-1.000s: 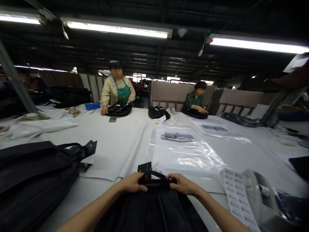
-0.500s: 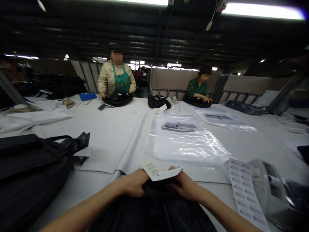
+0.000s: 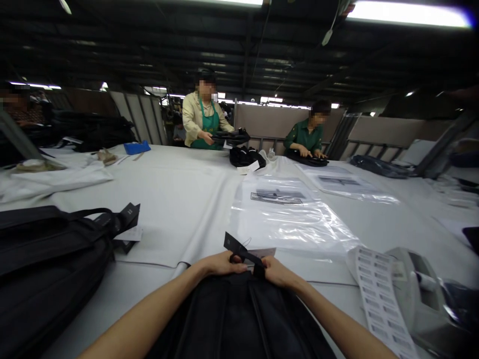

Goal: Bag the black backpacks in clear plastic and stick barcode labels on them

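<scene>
Up close, a soft black bag [image 3: 237, 319]

Just this side of the left hand [image 3: 220, 264] and the right hand [image 3: 279, 272] is the black bag, touching both. The left hand is closed on its top edge — thumb in front, fingers bent behind. The right hand pinches by a bit of strap [image 3: 258, 272] at the top; I cannot tell if it has the tag too. That dark tag [image 3: 236, 245] sticks up between the hands.

The bag looks soft and bendy, and likely not too heavy for two hands, though I can't see inside. Its cloth looks smooth, so it may slide a little. I don't think it would break, but the tag could bend or tear. The top edge seems the best spot to hold — one hand at each side.

Its top points away from the person, and its long way runs from the hands back toward the body. The bottom is out of sight.

Well left of the left hand, a second bag [image 3: 45, 269] lies on the white tabletop [image 3: 168, 199]. Past the hands is clear plastic [image 3: 290, 219]. Right of the right hand hangs a strip of labels [image 3: 379, 299].
</scene>
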Tool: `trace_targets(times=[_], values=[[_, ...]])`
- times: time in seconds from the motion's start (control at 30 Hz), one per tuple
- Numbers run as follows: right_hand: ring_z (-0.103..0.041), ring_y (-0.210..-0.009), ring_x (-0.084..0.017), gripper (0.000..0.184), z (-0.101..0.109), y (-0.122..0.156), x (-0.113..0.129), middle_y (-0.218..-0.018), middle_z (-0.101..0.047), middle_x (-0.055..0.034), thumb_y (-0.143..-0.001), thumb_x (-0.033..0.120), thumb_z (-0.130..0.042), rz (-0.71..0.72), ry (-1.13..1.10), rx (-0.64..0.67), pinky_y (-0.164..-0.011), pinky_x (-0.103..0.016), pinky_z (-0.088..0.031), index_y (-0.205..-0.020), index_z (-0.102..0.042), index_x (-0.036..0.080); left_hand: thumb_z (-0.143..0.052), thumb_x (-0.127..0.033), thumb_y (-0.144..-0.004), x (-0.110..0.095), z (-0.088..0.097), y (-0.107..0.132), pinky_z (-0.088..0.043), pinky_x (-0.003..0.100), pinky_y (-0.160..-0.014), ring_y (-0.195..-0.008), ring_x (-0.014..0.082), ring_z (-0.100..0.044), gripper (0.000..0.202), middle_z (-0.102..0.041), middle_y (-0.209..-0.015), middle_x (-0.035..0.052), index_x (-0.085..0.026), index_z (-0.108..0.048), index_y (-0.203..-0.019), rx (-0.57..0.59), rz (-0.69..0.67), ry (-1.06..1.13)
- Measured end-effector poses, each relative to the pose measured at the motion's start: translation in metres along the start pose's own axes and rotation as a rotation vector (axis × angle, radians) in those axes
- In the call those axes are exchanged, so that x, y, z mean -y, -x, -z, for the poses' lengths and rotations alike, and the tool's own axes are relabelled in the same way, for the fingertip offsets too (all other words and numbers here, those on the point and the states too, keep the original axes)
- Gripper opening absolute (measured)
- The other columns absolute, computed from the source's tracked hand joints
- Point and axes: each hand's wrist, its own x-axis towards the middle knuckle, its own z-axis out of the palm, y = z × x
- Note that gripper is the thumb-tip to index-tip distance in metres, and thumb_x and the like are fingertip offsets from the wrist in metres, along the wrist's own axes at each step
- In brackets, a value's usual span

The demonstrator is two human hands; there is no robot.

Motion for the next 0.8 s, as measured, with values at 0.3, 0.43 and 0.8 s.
trace_targets(times=[0.3,0.43,0.8], values=[[-0.056,-0.077,-0.020,0.031,-0.014,0.022,-0.012,-0.075,-0.062,-0.0056,-0.089,0.030,-0.039,0.048,0.569,-0.384,-0.067,-0.030,-0.040,-0.072,-0.063,0.020,-0.059,-0.061,-0.069,0.013,0.006,0.034,-0.034,0.023,-0.052,-0.061,0.0159,-0.053,0.045,-0.057,-0.065,-0.0007,-0.016,-0.063,-0.075,-0.143,0.178,-0.154],[-0.055,-0.082,-0.021,0.021,-0.030,0.028,-0.021,-0.084,-0.059,-0.0064,-0.090,0.034,-0.040,0.120,0.571,-0.617,-0.073,-0.033,-0.043,-0.087,-0.055,0.021,-0.065,-0.056,-0.066,0.013,-0.012,0.043,-0.031,0.024,-0.054,-0.064,0.0161,-0.050,0.042,-0.052,-0.065,-0.0017,-0.016,-0.058,-0.077,-0.411,0.167,-0.273],[-0.044,-0.113,-0.025,0.049,0.032,-0.005,0.042,-0.123,-0.049,-0.0099,-0.077,0.006,-0.048,0.606,0.680,-0.308,-0.093,-0.043,-0.038,-0.121,-0.050,0.027,-0.067,-0.052,-0.069,0.017,-0.013,0.044,-0.035,0.024,-0.060,-0.069,0.0177,-0.054,0.035,-0.060,-0.073,0.0000,-0.017,-0.064,-0.075,-0.447,0.014,-0.376]])
